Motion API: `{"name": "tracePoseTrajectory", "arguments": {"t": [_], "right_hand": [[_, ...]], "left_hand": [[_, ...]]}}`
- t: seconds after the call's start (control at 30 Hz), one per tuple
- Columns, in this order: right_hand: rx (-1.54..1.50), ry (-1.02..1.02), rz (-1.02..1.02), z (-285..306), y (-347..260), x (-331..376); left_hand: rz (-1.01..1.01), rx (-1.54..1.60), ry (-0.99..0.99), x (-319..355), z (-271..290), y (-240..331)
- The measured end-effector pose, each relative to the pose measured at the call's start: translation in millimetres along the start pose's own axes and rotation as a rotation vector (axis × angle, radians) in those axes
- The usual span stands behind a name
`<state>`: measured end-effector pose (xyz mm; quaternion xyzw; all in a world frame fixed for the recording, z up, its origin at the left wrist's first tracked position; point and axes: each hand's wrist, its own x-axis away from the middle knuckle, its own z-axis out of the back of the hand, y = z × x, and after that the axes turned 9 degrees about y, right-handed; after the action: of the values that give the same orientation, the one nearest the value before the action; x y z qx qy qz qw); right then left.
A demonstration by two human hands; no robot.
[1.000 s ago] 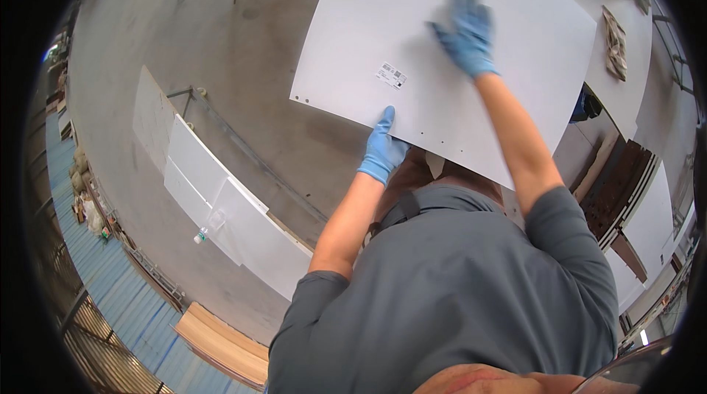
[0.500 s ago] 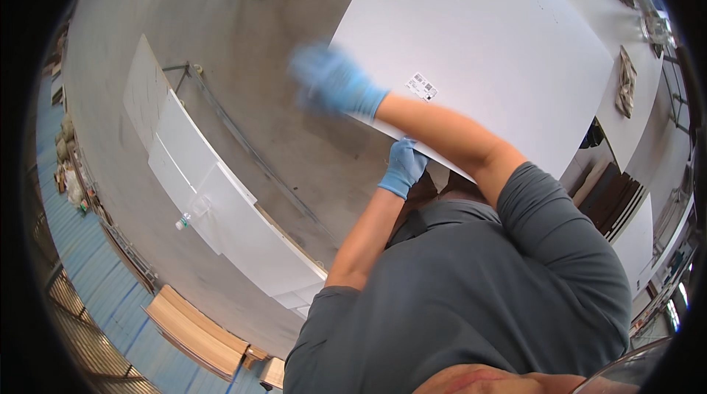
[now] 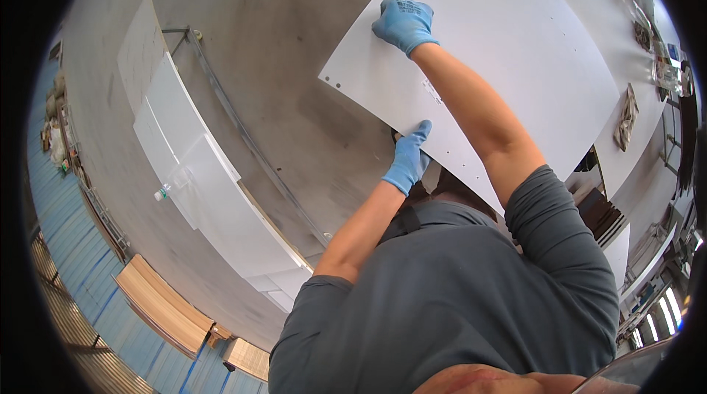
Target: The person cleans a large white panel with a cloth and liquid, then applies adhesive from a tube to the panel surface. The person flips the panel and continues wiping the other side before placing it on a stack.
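A large white panel with small dark holes lies in front of me, its left corner sticking out over the floor. My left hand, in a blue glove, grips the panel's near edge, thumb on the top face and fingers hidden beneath. Farther off, my right hand, also blue-gloved, is closed in a fist over the panel near its left edge. What that fist holds, if anything, is hidden. A white printed label on the panel is partly covered by my right forearm.
To the left, white panels lie in a row, with a clear bottle on them, beside a metal rail. At right are a crumpled brownish cloth or glove and stacked dark boards. Wooden boards lie lower left.
My right hand, blurred beyond the panel's left edge before, is now over the panel, farther from me. The left corner with two holes has come into sight. My left thumb now shows on top.
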<state>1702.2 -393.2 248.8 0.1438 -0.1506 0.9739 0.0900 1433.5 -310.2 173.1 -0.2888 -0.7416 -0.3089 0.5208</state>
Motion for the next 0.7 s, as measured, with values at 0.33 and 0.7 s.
{"name": "tracePoseTrajectory", "arguments": {"t": [0.33,0.7], "right_hand": [[-0.083,-0.131,-0.052,3.3,-2.1,-15.7],[-0.112,-0.092,0.009,2.7,1.1,-15.6]], "left_hand": [[-0.005,-0.003,0.001,5.0,-4.8,1.8],[-0.027,-0.053,0.059,8.7,-10.1,3.7]]}}
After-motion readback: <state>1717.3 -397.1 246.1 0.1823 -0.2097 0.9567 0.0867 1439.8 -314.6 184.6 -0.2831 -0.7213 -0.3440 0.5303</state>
